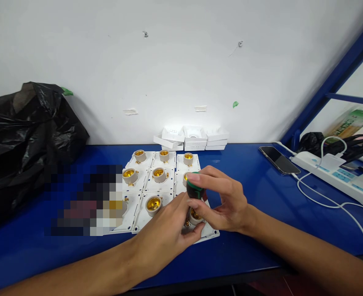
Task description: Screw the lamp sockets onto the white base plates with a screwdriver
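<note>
In the head view my right hand (226,199) grips the green-and-black handle of a screwdriver (195,190), held upright. Its tip is hidden behind my fingers. My left hand (169,220) is closed round the nearest right lamp socket (196,214), its thumb along the socket's near side. This socket has a cream ring with a brass-coloured inside and stands on a white square plate (211,232). Several like plates with sockets lie in rows beyond and to the left, among them a lamp socket (153,204) just left of my left hand.
White square covers (195,142) are stacked against the wall. A black plastic bag (30,131) stands at the left, near a blurred-out patch. On the right lie a phone (279,160), a white power strip (338,174) and loose white cables on the blue table (246,250).
</note>
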{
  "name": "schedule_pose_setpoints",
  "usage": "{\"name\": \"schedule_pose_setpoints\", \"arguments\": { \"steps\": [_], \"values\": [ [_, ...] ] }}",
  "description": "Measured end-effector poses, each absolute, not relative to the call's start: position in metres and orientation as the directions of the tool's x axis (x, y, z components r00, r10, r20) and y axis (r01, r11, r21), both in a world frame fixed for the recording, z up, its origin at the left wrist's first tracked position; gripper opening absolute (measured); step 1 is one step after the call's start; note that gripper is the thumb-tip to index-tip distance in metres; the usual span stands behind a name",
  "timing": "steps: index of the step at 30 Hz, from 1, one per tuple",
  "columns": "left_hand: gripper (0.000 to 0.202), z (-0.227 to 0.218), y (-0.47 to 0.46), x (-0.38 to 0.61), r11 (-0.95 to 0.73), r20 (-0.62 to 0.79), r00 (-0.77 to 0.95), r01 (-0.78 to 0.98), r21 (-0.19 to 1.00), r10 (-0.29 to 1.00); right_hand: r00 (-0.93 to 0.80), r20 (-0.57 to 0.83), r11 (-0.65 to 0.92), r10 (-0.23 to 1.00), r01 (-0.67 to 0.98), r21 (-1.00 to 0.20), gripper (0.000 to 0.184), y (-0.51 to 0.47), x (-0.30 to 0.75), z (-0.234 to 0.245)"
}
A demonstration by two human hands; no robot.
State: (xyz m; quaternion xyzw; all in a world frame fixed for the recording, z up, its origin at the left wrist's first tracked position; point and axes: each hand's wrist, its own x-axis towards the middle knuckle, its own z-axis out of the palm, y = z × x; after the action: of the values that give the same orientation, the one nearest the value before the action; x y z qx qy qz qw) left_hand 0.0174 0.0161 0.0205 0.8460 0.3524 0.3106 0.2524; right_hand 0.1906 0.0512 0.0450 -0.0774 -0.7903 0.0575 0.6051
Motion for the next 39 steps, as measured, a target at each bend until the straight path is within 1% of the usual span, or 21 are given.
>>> {"name": "schedule_pose_setpoints", "arguments": {
  "steps": [3, 7, 10, 13, 15, 18, 21, 26, 31, 33, 39],
  "values": [
    [0.024, 0.019, 0.0166, 0.0167, -0.63, 0.354, 0.567, 0.417, 0.656, 0.744, -0.22, 0.948, 0.972, 0.23, 0.097, -0.213, 0.052, 0.0528, 0.1915, 0.0446],
    [0.027, 0.0149, 0.017, 0.0162, -0.626, 0.357, 0.562, 0.41, 0.663, 0.746, -0.188, 0.958, 0.968, 0.219, 0.168, -0.188, 0.054, 0.0555, 0.1939, 0.0439],
    [0.027, 0.0157, 0.017, 0.0163, -0.634, 0.363, 0.558, 0.43, 0.643, 0.746, -0.201, 0.957, 0.974, 0.208, 0.137, -0.183, 0.054, 0.0547, 0.194, 0.0443],
    [0.032, 0.0191, 0.0169, 0.0163, -0.648, 0.37, 0.568, 0.429, 0.629, 0.735, -0.23, 0.945, 0.972, 0.232, 0.079, -0.22, 0.048, 0.0529, 0.1932, 0.0452],
    [0.031, 0.0202, 0.017, 0.0163, -0.65, 0.366, 0.575, 0.424, 0.631, 0.731, -0.235, 0.94, 0.969, 0.246, 0.062, -0.238, 0.047, 0.0527, 0.193, 0.0453],
    [0.029, 0.0182, 0.0172, 0.0164, -0.641, 0.372, 0.567, 0.404, 0.652, 0.735, -0.215, 0.945, 0.969, 0.245, 0.088, -0.231, 0.049, 0.0538, 0.1933, 0.0445],
    [0.031, 0.0149, 0.0171, 0.0165, -0.641, 0.386, 0.556, 0.389, 0.662, 0.736, -0.205, 0.948, 0.968, 0.246, 0.11, -0.227, 0.051, 0.0544, 0.1938, 0.0445],
    [0.035, 0.0177, 0.0167, 0.0165, -0.651, 0.394, 0.559, 0.392, 0.65, 0.73, -0.255, 0.922, 0.957, 0.291, 0.068, -0.283, 0.046, 0.0519, 0.1943, 0.0475],
    [0.037, 0.0228, 0.0174, 0.0166, -0.626, 0.338, 0.58, 0.418, 0.658, 0.742, -0.284, 0.912, 0.955, 0.295, 0.053, -0.292, 0.05, 0.05, 0.1948, 0.0474],
    [0.037, 0.0226, 0.0176, 0.0169, -0.628, 0.338, 0.58, 0.419, 0.656, 0.741, -0.278, 0.913, 0.954, 0.298, 0.048, -0.296, 0.05, 0.0504, 0.1948, 0.0469],
    [0.04, 0.0222, 0.0157, 0.0166, -0.645, 0.362, 0.582, 0.403, 0.649, 0.728, -0.266, 0.921, 0.958, 0.285, 0.1, -0.268, 0.047, 0.0519, 0.1943, 0.0485]
  ]
}}
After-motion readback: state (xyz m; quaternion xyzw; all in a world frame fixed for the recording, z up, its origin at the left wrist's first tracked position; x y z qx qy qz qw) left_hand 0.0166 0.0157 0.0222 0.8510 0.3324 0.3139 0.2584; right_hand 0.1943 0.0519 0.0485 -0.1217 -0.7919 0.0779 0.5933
